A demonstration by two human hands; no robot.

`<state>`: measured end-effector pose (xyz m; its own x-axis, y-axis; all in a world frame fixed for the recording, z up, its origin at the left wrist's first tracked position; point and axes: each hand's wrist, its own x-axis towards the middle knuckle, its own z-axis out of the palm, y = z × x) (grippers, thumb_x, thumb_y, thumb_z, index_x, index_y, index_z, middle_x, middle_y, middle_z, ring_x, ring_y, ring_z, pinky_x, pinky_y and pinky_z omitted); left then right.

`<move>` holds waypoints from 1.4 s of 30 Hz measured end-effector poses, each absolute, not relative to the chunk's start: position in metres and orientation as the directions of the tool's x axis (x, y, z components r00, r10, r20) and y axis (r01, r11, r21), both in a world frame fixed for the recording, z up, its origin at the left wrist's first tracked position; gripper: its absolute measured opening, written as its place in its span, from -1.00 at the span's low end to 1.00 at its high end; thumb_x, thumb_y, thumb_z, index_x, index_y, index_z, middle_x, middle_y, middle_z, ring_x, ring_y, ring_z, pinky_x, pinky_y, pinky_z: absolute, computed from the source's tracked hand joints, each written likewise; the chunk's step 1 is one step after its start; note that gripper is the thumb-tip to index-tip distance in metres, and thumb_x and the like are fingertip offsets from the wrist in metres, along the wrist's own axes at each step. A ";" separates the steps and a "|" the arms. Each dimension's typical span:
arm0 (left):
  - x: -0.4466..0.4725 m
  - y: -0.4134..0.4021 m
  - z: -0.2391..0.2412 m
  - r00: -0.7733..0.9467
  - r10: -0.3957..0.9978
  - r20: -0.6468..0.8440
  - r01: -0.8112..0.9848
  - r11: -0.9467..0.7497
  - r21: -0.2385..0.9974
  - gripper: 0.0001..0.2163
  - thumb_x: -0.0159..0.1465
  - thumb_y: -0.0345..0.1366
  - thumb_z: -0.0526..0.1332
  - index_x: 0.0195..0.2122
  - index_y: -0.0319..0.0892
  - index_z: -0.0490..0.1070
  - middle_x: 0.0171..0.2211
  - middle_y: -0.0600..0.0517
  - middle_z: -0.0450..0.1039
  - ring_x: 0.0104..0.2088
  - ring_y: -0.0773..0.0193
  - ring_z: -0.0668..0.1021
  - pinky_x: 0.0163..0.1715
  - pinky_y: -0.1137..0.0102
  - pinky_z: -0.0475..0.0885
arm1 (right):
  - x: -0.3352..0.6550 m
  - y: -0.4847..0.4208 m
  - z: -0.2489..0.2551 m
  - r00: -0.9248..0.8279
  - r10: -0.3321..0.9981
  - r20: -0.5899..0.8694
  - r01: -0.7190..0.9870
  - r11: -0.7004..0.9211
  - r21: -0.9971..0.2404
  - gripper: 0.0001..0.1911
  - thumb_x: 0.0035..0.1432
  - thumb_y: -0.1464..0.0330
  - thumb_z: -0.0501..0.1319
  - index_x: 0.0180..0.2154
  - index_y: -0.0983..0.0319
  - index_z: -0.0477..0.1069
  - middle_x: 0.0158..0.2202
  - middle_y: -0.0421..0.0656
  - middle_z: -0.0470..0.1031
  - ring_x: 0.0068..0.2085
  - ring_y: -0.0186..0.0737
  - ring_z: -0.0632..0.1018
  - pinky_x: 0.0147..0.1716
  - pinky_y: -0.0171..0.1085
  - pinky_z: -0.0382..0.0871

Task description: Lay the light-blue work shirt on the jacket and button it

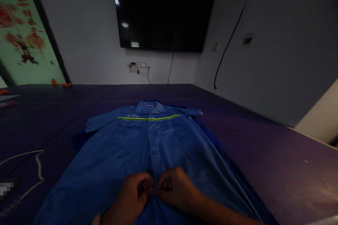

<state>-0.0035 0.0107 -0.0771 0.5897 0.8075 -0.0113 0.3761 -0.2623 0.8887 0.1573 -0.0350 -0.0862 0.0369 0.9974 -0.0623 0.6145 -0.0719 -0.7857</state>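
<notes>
A blue short-sleeved work shirt [113,154] lies spread front up, its collar pointing away from me. A yellow-green stripe crosses the chest, with chest pockets just below it. Down the middle runs the button placket, where buttons show above my hands. My left hand [132,193] pinches the placket's edge low on the shirt. Right beside it, my right hand [176,190] pinches the same front edge from the other side. Whatever button sits between the fingertips is hidden. Darker blue cloth [219,144] shows from beneath the shirt along its right side and left sleeve.
The shirt rests on a purple surface [264,154] reaching to the walls. A white cable [39,165] lies at the left. Small orange objects [66,85] stand near the decorated glass panel. A large black screen [163,14] hangs ahead, and a black cable [229,42] dangles at right.
</notes>
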 end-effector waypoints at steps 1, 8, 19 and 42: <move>-0.003 0.011 -0.078 0.589 0.808 -0.017 0.364 -0.247 0.898 -0.82 0.05 -0.42 0.05 -0.38 -0.18 0.42 -0.38 0.03 0.49 -0.34 0.29 0.51 -0.27 0.44 0.37 | 0.157 -0.035 -0.086 0.035 0.997 -0.066 0.607 -0.074 -0.791 -0.86 -0.22 0.47 0.20 -0.51 0.27 0.52 -0.62 -0.23 0.45 -0.59 -0.42 0.37 -0.64 -0.47 0.10; -0.002 0.014 -0.078 0.578 0.815 -0.051 0.293 -0.149 0.945 -0.86 0.00 -0.45 0.06 -0.40 -0.21 0.32 -0.48 0.07 0.40 -0.42 0.33 0.45 -0.38 0.46 0.33 | 0.161 -0.034 -0.090 -0.021 0.995 -0.094 0.498 -0.071 -0.864 -0.89 -0.17 0.42 0.23 -0.51 0.28 0.52 -0.63 -0.25 0.43 -0.60 -0.44 0.35 -0.63 -0.48 0.12; 0.000 0.013 -0.075 0.602 0.797 -0.052 0.281 -0.151 0.948 -0.94 0.06 -0.34 0.11 -0.42 -0.19 0.27 -0.47 0.08 0.35 -0.42 0.34 0.42 -0.40 0.47 0.30 | 0.157 -0.034 -0.086 0.034 0.995 -0.088 0.592 -0.091 -0.801 -0.88 -0.21 0.47 0.20 -0.52 0.29 0.50 -0.64 -0.25 0.44 -0.61 -0.43 0.37 -0.66 -0.47 0.10; 0.002 0.014 -0.083 0.599 0.799 -0.052 0.290 -0.156 0.944 -0.80 -0.03 -0.49 0.05 -0.35 -0.20 0.28 -0.47 0.11 0.34 -0.43 0.37 0.41 -0.39 0.48 0.30 | 0.154 -0.038 -0.078 0.000 0.999 -0.033 0.723 -0.023 -0.690 -0.82 -0.17 0.45 0.16 -0.48 0.22 0.52 -0.58 -0.24 0.49 -0.58 -0.40 0.42 -0.63 -0.46 0.11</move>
<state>0.0023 0.0145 -0.0833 0.5987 0.7993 -0.0517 0.2901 -0.1562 0.9442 0.1538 -0.0380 -0.0777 -0.0002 0.9995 -0.0330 0.7234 -0.0226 -0.6900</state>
